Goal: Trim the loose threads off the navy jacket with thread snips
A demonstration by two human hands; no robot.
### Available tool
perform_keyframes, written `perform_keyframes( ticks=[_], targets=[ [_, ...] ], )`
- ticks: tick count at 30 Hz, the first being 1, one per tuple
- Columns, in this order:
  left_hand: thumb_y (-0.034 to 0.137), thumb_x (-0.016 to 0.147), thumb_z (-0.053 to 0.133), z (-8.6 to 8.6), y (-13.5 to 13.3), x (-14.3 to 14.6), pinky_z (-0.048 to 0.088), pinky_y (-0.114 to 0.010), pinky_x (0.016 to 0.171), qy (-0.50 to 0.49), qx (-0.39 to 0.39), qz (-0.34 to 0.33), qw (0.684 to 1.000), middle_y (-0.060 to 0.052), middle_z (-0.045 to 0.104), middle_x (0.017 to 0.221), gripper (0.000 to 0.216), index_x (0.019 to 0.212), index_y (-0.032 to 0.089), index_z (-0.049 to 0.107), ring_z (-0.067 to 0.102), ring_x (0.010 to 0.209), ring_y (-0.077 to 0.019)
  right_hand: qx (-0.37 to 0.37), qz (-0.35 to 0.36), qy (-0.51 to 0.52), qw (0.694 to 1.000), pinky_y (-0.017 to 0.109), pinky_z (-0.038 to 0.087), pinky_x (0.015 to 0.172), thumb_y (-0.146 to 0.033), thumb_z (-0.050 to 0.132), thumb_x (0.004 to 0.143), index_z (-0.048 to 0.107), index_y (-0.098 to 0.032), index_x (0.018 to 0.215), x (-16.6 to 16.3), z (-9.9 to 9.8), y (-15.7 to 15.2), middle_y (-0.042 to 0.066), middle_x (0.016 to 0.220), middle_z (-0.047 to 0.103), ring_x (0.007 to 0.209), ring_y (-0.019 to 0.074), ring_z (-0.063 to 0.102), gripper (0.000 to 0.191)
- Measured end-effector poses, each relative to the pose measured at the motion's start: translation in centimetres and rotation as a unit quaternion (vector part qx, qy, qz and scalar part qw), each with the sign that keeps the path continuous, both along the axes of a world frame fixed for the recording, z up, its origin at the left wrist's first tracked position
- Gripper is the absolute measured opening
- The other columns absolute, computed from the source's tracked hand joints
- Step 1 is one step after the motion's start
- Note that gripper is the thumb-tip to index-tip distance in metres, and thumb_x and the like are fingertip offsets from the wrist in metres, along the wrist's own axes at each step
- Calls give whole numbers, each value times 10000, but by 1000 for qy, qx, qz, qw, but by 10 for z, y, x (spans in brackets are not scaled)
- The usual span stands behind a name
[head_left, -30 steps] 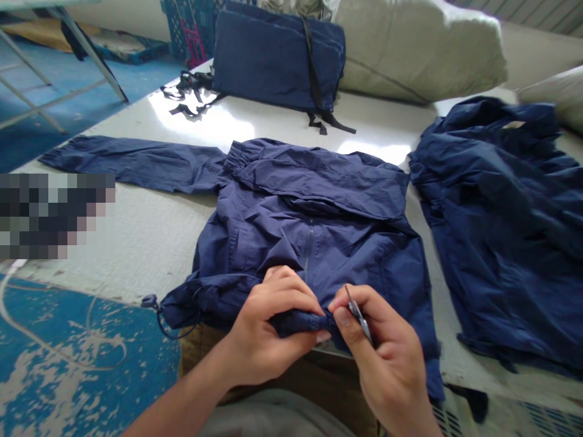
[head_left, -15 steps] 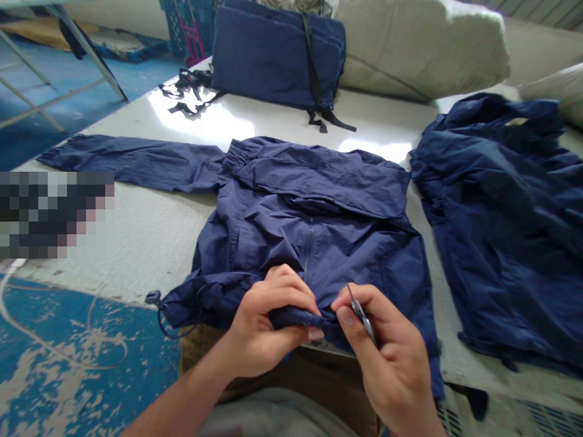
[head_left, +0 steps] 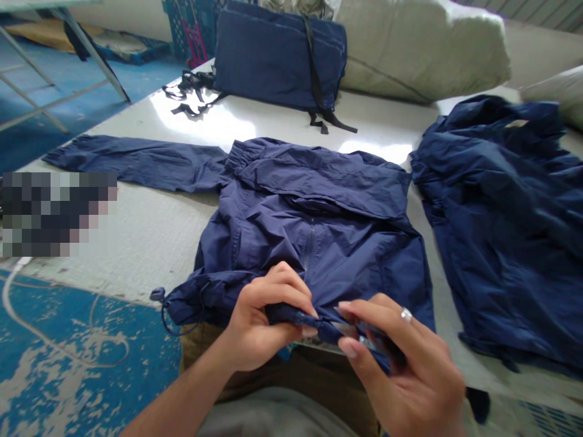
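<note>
A navy zip-front jacket (head_left: pixel 277 233) lies on the table, one sleeve stretched out to the left. Between thumb and fingers, my left hand (head_left: pixel 262 318) pinches a fold of its bottom hem near the zip. My right hand (head_left: pixel 410 364) is closed around small metal thread snips (head_left: pixel 368 340), their tips close to the pinched hem. Motion blur and my fingers hide part of the snips, so I cannot tell whether the blades touch the fabric. A drawcord with a toggle (head_left: pixel 157 294) hangs from the hem's left corner.
Another navy garment (head_left: pixel 505 230) lies at the right. Behind the jacket stand a folded navy bundle (head_left: pixel 273 57) with black straps and a large pale sack (head_left: pixel 419 48). Black straps (head_left: pixel 194 91) lie loose at the back left. A white cable (head_left: pixel 50 346) hangs off the table (head_left: pixel 150 243).
My right hand has rotated and shifted slightly right, with its thumb and forefinger now apart and the snips lower, toward the hem. My left hand keeps its pinch on the fold.
</note>
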State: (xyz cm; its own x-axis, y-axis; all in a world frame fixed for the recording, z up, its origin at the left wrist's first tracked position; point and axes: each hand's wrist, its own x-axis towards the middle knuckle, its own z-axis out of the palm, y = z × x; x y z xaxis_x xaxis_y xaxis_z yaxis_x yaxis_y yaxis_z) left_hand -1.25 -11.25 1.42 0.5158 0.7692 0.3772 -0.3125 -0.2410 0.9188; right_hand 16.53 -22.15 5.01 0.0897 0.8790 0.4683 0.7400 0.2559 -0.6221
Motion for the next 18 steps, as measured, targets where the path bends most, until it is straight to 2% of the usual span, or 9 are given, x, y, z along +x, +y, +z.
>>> perform_keyframes(
  ticks=[5,18],
  targets=[
    [321,844,852,0,0,1,452,-358,735,-11,2,2,1000,-43,706,727,154,795,187,793,587,716,-173,53,-3,-56,997,255,577,674,-167,740,893,713,-207,1084,-6,0,2,31,856,783,693,143,731,197],
    [222,825,863,-3,0,2,435,-326,734,-27,3,-3,1000,-48,697,740,121,787,131,793,569,731,-150,79,35,-28,996,235,552,581,-46,713,879,717,-160,1043,-10,0,10,23,759,741,614,123,695,200]
  ],
)
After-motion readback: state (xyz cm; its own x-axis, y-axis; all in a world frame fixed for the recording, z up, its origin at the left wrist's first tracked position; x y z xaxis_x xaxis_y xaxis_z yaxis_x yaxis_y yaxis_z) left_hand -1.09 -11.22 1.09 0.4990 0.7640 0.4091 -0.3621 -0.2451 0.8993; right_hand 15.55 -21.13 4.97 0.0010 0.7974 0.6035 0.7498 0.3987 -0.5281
